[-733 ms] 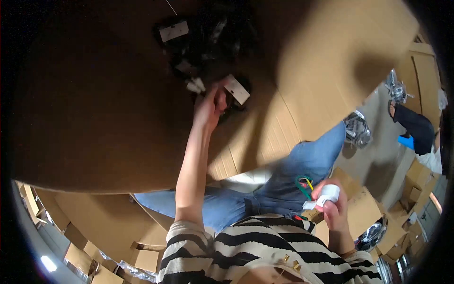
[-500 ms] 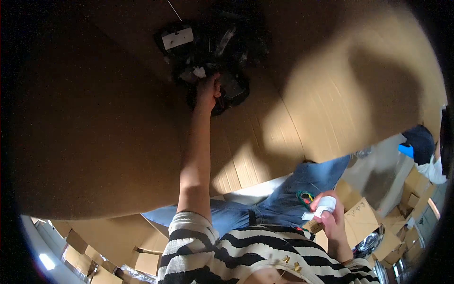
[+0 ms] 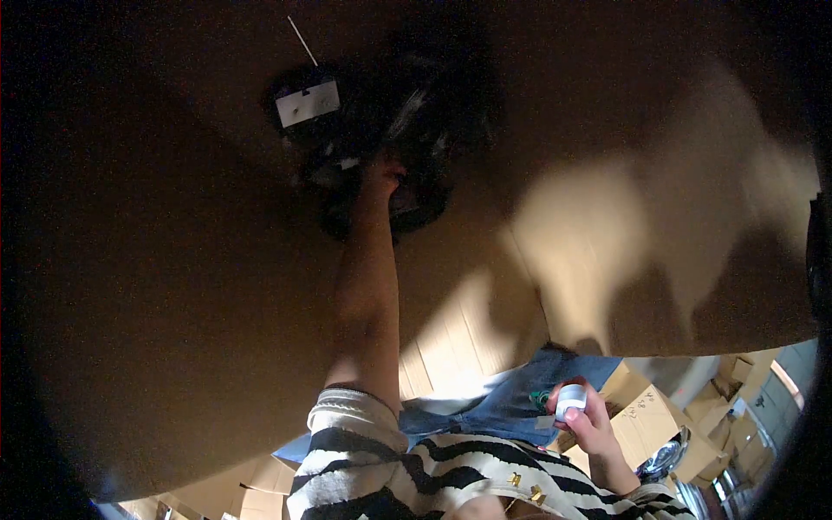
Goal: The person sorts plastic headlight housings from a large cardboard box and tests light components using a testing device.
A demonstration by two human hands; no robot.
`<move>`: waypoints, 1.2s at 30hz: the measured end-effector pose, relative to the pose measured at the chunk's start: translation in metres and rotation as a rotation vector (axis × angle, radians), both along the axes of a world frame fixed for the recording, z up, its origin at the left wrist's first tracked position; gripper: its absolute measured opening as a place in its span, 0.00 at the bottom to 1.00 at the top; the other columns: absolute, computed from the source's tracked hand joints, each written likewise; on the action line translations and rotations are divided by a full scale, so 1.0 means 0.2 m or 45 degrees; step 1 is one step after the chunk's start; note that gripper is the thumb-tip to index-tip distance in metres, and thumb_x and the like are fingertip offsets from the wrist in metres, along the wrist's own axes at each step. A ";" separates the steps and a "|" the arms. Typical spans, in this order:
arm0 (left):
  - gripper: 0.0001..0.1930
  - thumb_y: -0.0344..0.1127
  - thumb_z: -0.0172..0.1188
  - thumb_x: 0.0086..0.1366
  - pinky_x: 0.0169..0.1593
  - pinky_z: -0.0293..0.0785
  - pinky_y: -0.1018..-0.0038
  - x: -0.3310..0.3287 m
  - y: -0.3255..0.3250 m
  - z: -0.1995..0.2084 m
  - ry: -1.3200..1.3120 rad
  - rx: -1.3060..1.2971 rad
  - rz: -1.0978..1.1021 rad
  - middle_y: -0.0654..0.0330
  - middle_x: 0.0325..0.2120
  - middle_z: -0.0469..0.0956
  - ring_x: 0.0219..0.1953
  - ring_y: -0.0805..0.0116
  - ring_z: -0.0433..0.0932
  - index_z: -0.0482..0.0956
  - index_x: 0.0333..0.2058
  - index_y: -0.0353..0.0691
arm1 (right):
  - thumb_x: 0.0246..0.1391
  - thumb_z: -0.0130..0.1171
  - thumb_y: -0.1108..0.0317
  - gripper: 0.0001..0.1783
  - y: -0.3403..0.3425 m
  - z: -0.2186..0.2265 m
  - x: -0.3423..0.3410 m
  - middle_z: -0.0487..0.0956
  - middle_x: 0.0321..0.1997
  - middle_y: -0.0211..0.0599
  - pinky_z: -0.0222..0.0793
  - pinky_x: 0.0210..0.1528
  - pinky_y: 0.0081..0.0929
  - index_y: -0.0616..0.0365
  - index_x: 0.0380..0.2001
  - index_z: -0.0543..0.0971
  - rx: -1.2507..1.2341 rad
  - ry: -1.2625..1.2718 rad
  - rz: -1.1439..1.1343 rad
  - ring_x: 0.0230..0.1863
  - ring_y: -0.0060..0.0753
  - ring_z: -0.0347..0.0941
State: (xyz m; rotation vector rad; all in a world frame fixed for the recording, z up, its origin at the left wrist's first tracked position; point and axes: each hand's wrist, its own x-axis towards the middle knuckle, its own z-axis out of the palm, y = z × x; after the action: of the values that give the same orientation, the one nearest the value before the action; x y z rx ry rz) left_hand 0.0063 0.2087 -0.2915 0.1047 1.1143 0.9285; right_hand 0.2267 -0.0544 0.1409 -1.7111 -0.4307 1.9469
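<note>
My left hand point(image 3: 384, 176) reaches deep into a large cardboard box point(image 3: 217, 295), down among black bundled items point(image 3: 421, 204). Its fingers look curled, but shadow hides what they grip. One black item beside it bears a white label point(image 3: 308, 104), and a thin white strip point(image 3: 302, 41) sticks out above that. Low on the right, outside the box, my right hand point(image 3: 593, 426) is closed round a small white roll point(image 3: 571, 399) with a short loose end. A green cord point(image 3: 539, 399) shows just left of the roll.
The near box edge runs across in front of my legs in blue jeans point(image 3: 511, 390). Smaller cardboard boxes point(image 3: 646, 425) stand at the lower right, with a shiny dark plastic bundle point(image 3: 666, 455) among them. More cardboard point(image 3: 260, 487) lies at lower left.
My view has moved farther in over the box, and its inside looks darker. My left hand stays among the black items. The right hand still holds the white roll, lower in the picture.
</note>
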 end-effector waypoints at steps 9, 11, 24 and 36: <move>0.26 0.27 0.50 0.48 0.23 0.64 0.74 -0.07 -0.21 -0.05 -0.364 0.084 0.263 0.61 0.27 0.69 0.21 0.70 0.65 0.52 0.47 0.45 | 0.44 0.47 0.61 0.16 -0.01 -0.04 -0.03 0.65 0.25 0.27 0.57 0.28 0.15 0.62 0.34 0.65 0.135 -0.129 0.217 0.27 0.16 0.60; 0.33 0.25 0.51 0.47 0.24 0.63 0.74 -0.08 -0.27 0.03 -0.554 0.125 0.267 0.60 0.30 0.69 0.22 0.70 0.65 0.48 0.52 0.46 | 0.45 0.46 0.61 0.16 -0.02 -0.02 -0.03 0.65 0.26 0.28 0.57 0.29 0.16 0.61 0.35 0.64 0.181 -0.126 0.231 0.28 0.18 0.60; 0.16 0.45 0.42 0.57 0.22 0.56 0.79 -0.18 -0.70 0.91 0.549 0.115 -0.189 0.63 0.18 0.66 0.18 0.75 0.61 0.69 0.37 0.39 | 0.47 0.45 0.64 0.14 -0.21 0.16 -0.05 0.71 0.26 0.41 0.61 0.30 0.24 0.63 0.33 0.63 0.422 -0.175 0.260 0.29 0.31 0.68; 0.13 0.35 0.45 0.56 0.25 0.58 0.83 -0.32 -0.95 1.50 0.837 0.463 -0.098 0.63 0.20 0.64 0.21 0.80 0.59 0.66 0.38 0.35 | 0.46 0.46 0.64 0.12 -0.44 0.21 -0.06 0.71 0.24 0.41 0.60 0.27 0.28 0.61 0.30 0.61 0.737 -0.246 0.302 0.27 0.37 0.69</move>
State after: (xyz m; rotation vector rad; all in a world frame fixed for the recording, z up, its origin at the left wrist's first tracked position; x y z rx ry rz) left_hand -0.0586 0.0193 0.0091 0.7911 1.5127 1.0500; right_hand 0.2156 -0.1424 0.1826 -1.5068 -1.1857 1.5844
